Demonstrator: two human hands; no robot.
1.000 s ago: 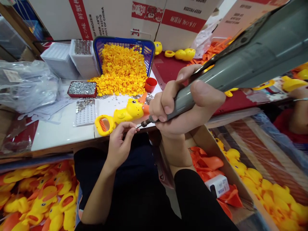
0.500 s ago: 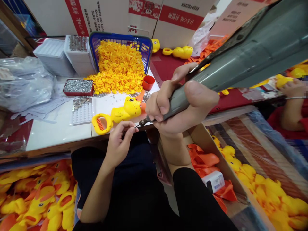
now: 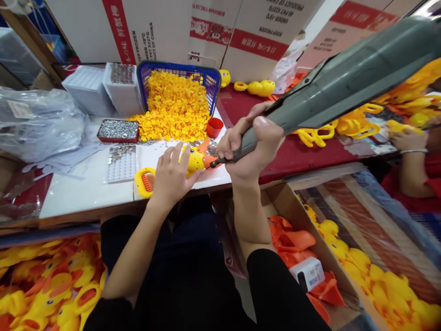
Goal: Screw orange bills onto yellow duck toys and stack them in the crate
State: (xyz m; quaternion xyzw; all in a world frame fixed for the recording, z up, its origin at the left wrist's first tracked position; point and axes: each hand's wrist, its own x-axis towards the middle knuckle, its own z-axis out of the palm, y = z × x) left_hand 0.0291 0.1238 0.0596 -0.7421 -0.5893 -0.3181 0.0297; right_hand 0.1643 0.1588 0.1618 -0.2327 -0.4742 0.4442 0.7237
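Note:
A yellow duck-shaped toy (image 3: 195, 162) with an orange bill and a ring handle lies on the white worktop. My left hand (image 3: 172, 177) reaches over its body, fingers across the top and thumb on the near side, hiding most of the middle. In my right hand (image 3: 253, 145) is a grey electric screwdriver (image 3: 310, 103), held at a slant with its body rising to the upper right. Its bit points down-left at the near side of the toy's head, by the bill. Whether a screw sits on the tip is too small to tell.
A blue basket (image 3: 216, 85) spills small yellow parts onto the worktop. Around it stand a red tray of screws (image 3: 118, 131), a red cup (image 3: 214, 127) and a white dimpled tray (image 3: 120, 170). A carton (image 3: 275, 202) holds orange parts. A co-worker's hand (image 3: 409, 138) is far right.
My left hand has gone from a pinch at the screwdriver's tip to spreading over the toy. The screwdriver's tip has moved up and right, to the toy's head.

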